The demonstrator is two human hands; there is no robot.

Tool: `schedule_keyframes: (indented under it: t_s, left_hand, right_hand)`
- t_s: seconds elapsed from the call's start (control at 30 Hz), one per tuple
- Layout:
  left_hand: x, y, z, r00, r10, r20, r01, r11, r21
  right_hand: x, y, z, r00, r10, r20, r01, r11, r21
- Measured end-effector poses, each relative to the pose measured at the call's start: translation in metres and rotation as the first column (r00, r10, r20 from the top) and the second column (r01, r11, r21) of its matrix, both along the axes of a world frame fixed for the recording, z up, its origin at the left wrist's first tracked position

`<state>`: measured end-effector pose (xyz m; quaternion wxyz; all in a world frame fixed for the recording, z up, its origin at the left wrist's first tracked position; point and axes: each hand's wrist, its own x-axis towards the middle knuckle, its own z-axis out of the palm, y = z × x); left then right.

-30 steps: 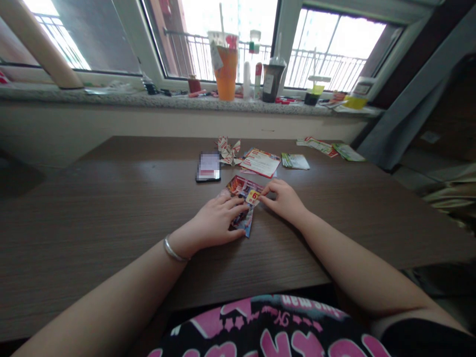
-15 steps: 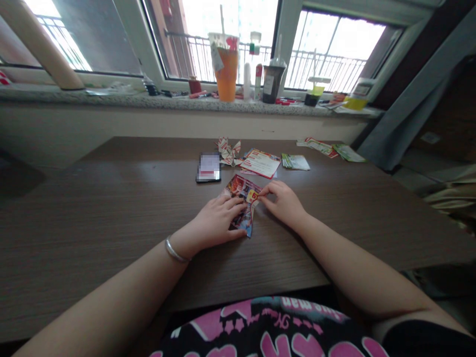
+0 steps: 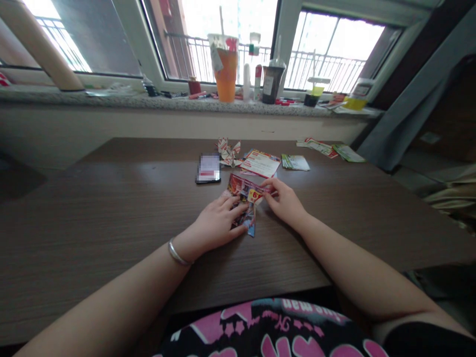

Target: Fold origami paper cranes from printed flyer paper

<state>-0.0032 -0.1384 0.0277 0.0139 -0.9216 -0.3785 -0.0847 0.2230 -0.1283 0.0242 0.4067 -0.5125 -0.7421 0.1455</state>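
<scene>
The left hand [image 3: 219, 218] lies loosely spread on a multicoloured printed paper sheet [image 3: 238, 185]. The right hand [image 3: 283, 199] pinches its edge.

The paper [image 3: 238, 185] is small and colourful, printed in dark red, purple and blue, with a yellow patch bearing red print near its right side. It lies slanted on the brown table [image 3: 148, 208], upper right corner jutting outward, its lower left part hidden from view
</scene>
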Motion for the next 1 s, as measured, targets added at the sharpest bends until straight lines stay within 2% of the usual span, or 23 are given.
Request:
schedule_keyframes:
  t_s: [0.13,0.37,0.5,0.63,0.83,1.0]
  left_hand:
    - [0.002,-0.001,0.001,0.999,0.041,0.008,-0.041,0.999,-0.007]
    - [0.003,-0.001,0.002,0.995,0.102,0.008,-0.102,0.995,-0.007]
    - [0.003,0.0,0.003,0.994,0.109,0.0,-0.109,0.994,-0.006]
    - [0.004,0.001,0.005,0.994,0.109,0.006,-0.109,0.994,-0.014]
    - [0.005,0.002,0.011,0.991,0.125,0.053,-0.122,0.991,-0.052]
    - [0.003,0.002,0.014,0.985,0.143,0.1,-0.134,0.987,-0.093]
  right_hand:
    - [0.0,-0.002,0.003,0.998,0.037,0.058,-0.04,0.999,0.036]
    - [0.002,-0.002,0.008,0.996,0.03,0.081,-0.028,0.999,-0.026]
    - [0.004,-0.003,0.014,0.986,0.1,0.137,-0.096,0.995,-0.035]
    - [0.004,-0.007,0.019,0.967,0.177,0.186,-0.185,0.982,0.029]
    - [0.004,-0.007,0.017,0.98,0.091,0.175,-0.091,0.996,-0.01]
    - [0.005,-0.003,0.015,0.984,0.109,0.142,-0.107,0.994,-0.025]
